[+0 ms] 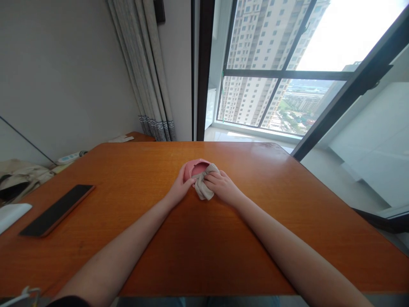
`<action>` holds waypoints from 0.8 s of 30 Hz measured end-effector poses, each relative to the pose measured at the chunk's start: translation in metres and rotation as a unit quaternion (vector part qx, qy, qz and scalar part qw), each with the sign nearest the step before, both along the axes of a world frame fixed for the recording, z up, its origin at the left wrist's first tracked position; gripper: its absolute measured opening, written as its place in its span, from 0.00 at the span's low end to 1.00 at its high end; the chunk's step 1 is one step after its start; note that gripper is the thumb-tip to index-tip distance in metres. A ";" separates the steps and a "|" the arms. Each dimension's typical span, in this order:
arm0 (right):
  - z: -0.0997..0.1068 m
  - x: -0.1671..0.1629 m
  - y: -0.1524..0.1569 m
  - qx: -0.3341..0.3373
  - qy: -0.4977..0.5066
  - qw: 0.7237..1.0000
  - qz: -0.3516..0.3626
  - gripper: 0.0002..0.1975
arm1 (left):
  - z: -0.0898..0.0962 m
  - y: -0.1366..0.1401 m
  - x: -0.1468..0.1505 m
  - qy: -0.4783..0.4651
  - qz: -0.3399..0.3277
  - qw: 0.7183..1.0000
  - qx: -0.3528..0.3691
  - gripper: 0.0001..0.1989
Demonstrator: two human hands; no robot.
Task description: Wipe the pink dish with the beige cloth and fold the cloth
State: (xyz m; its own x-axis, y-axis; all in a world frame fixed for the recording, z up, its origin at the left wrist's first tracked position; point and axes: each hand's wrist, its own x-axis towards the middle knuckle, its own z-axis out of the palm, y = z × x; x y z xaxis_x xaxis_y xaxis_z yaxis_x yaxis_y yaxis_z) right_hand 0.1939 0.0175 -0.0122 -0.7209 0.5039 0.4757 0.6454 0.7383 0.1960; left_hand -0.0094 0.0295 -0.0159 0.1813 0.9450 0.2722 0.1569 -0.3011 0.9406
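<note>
Holding a pink container (pixel 191 168) in the left grip (pixel 179 187), a beige cloth (pixel 204 190) at its opening in the right grip (pixel 223 186)

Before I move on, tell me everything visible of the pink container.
The pink container is rounded, smooth, perhaps plastic or ceramic, its hollow turned toward the camera. The left hand grips its left side; a greyish cloth in the right hand partly covers the opening. Whether it touches the wooden table is unclear.
</note>
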 end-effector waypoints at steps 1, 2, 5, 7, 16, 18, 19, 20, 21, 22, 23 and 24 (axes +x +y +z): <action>0.000 -0.001 0.000 -0.002 0.001 1.000 0.003 0.09 | 0.002 0.002 -0.004 0.015 -0.002 1.000 0.009 0.32; 0.000 -0.002 0.000 -0.003 0.002 1.000 0.007 0.09 | 0.004 0.004 -0.008 0.035 -0.009 0.999 0.020 0.33; -0.002 -0.002 0.001 -0.005 -0.002 1.000 0.018 0.10 | 0.010 0.005 -0.016 0.092 -0.032 0.994 0.045 0.35; -0.004 -0.002 0.001 -0.007 -0.008 1.000 0.018 0.09 | 0.009 0.001 -0.014 0.088 -0.027 0.995 0.042 0.36; -0.011 -0.003 0.002 0.004 0.024 1.000 0.012 0.10 | -0.012 -0.002 0.000 0.018 -0.010 0.998 0.065 0.39; -0.010 -0.003 0.003 0.001 0.019 1.000 0.013 0.10 | -0.009 0.003 -0.008 0.049 -0.027 0.996 0.076 0.39; -0.010 -0.003 0.003 -0.001 0.017 1.000 0.014 0.10 | -0.007 0.004 -0.011 0.062 -0.037 0.994 0.082 0.39; -0.010 -0.002 0.003 -0.001 0.016 1.000 0.014 0.10 | -0.004 0.005 -0.013 0.071 -0.045 0.993 0.087 0.39; -0.009 -0.001 0.004 -0.001 0.015 1.000 0.014 0.10 | -0.002 0.005 -0.015 0.073 -0.050 0.992 0.087 0.39; -0.009 -0.001 0.004 0.001 0.013 1.000 0.013 0.10 | 0.000 0.005 -0.015 0.067 -0.050 0.993 0.080 0.40; -0.008 -0.001 0.003 0.003 0.012 1.000 0.012 0.10 | 0.001 0.004 -0.015 0.054 -0.048 0.995 0.067 0.41; -0.008 -0.001 0.003 0.005 0.012 1.000 0.012 0.10 | 0.002 0.004 -0.014 0.037 -0.046 0.997 0.049 0.42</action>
State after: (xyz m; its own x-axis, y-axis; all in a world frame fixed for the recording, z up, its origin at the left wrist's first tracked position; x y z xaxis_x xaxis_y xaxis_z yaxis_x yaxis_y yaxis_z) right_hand 0.1928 0.0206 -0.0199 -0.7206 0.4820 0.4984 0.6323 0.7517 0.1874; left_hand -0.0233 0.0334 -0.0137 0.2896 0.8924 0.3459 0.1913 -0.4081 0.8927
